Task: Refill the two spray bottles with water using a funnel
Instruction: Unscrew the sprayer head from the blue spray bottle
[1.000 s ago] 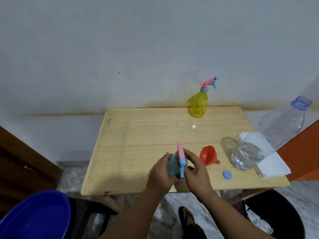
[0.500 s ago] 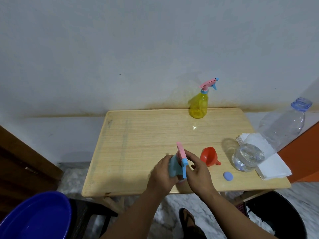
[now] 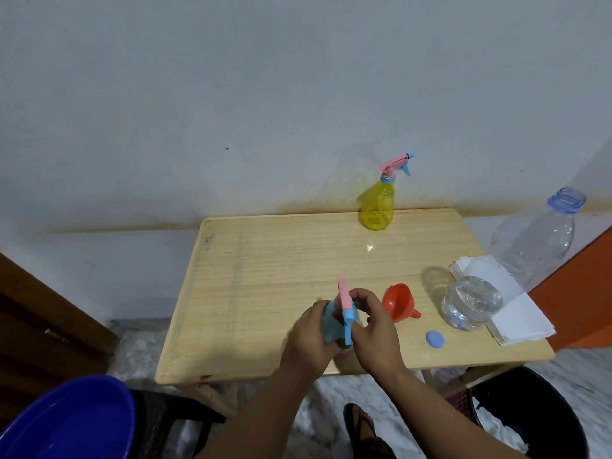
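Here, head view: both hands together over the near edge of the wooden worktop [image 3: 265, 260], wrapped around a blue spray bottle [image 3: 329, 329]. Left hand [image 3: 308, 339] clamped on the bottle's body from the left side; right hand [image 3: 372, 329] closed on the pink-and-blue trigger head [image 3: 443, 303] region, fingers curled over the top, thumb near the blue collar. Trigger head [image 3: 344, 304] upright, pointing away toward the wall. Whether the head is seated on the neck or loosened: cannot tell, hidden by the fingers.

Just right of the right hand, a red funnel [image 3: 397, 301] lying on its side, spout toward the near right. Further right, near the front edge, a small blue cap [image 3: 435, 338] flat on the wood. Beside it, a clear water bottle [image 3: 516, 260], uncapped, partly filled, leaning out of the frame's right side by lens distortion, its base touching a stack of white paper napkins [image 3: 516, 316].

At the far edge by the wall, a yellow spray bottle [image 3: 377, 207] upright, pink trigger fitted, well apart from the hands.

Below the worktop: a blue basin [image 3: 66, 422] at lower left, a black bin [image 3: 543, 412] at lower right, a sandalled foot [image 3: 362, 429] on the marble floor.
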